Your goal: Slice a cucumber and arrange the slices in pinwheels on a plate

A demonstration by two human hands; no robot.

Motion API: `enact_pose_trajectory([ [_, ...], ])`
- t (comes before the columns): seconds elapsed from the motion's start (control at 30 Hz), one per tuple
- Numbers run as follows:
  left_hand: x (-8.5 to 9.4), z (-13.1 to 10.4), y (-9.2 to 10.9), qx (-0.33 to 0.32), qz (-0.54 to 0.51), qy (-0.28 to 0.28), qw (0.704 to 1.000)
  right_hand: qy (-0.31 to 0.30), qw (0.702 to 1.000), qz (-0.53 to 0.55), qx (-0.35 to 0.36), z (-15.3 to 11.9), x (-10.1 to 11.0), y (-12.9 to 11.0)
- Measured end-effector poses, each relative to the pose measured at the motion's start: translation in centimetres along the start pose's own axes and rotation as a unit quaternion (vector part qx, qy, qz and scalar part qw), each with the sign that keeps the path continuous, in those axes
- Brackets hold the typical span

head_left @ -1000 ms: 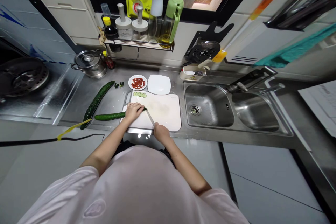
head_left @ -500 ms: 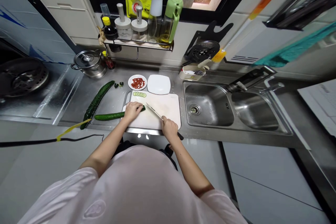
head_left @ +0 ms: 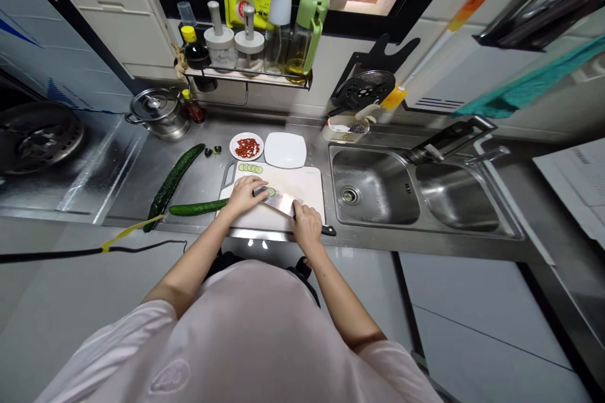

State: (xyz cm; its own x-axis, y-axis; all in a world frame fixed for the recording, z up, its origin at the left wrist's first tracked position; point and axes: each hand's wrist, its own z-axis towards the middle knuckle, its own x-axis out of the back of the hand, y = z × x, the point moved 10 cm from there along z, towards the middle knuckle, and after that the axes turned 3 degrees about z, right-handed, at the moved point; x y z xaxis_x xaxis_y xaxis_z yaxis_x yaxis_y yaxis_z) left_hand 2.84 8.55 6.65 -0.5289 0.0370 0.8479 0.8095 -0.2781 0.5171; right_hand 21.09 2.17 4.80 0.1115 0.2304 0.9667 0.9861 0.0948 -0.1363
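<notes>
Head view, and we're right over the cutting board (head_left: 309, 192), flat on the steel desk (head_left: 127, 201)! The left hand (head_left: 246, 194) sits on the cut cucumber (head_left: 198, 208), its grip closed around the vegetable close to the sliced end, with finger and thumb reaching right up to the blade. That cucumber lies crosswise, cut end on the board, the rest running out leftward over the desk. And here's the right hand (head_left: 307, 225), grip wrapped firmly round the cleaver (head_left: 285, 204) at the heel of the blade, black handle (head_left: 329, 230) poking out behind it to the right. The blade is tilted, its broad face showing, and look there: a single pale slice (head_left: 271, 192) on that face, just beside the left fingertips! Up at the board's far left corner, a neat row of overlapping cucumber rounds (head_left: 250, 169). Over on the left, a whole cucumber (head_left: 174, 182) stretches diagonally across the desk, two small green offcuts (head_left: 217, 150) near its far tip. Behind the board, side by side: a round plate (head_left: 232, 150) of chopped red pieces (head_left: 247, 147) and a squarish white plate (head_left: 285, 150). Double sink (head_left: 373, 195) on the right, lidded steel pot (head_left: 163, 123) back left.
</notes>
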Motion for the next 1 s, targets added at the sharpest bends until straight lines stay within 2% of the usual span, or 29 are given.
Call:
enact_pose_trajectory([
  [0.2, -0.5, 0.5, 1.0, -0.031, 0.021, -0.038, 0.999, 0.02, 1.0, -0.009, 0.021, 0.1, 0.2, 0.0],
  [0.47, -1.3, 1.0, 1.7, -0.039, -0.039, -0.049, 0.997, 0.011, 1.0, -0.012, 0.019, 0.3, -0.7, 0.5],
  [0.67, -2.0, 1.4, 2.0, -0.027, -0.082, -0.024, 0.996, 0.019, 1.0, -0.009, -0.005, 0.5, -1.6, 1.9],
  [0.77, -2.3, 2.1, 0.4, 0.013, -0.124, 0.004, 0.992, 0.029, 0.999, -0.005, -0.025, 0.6, -2.3, 3.1],
  [0.87, -3.0, 2.8, -2.8, 0.097, -0.157, 0.027, 0.982, 0.037, 0.998, 0.004, -0.044, 0.6, -3.0, 4.3],
  [1.0, -3.9, 3.8, -6.5, 0.184, -0.122, 0.039, 0.975, 0.04, 0.997, 0.015, -0.063, 0.8, -3.5, 5.3],
])
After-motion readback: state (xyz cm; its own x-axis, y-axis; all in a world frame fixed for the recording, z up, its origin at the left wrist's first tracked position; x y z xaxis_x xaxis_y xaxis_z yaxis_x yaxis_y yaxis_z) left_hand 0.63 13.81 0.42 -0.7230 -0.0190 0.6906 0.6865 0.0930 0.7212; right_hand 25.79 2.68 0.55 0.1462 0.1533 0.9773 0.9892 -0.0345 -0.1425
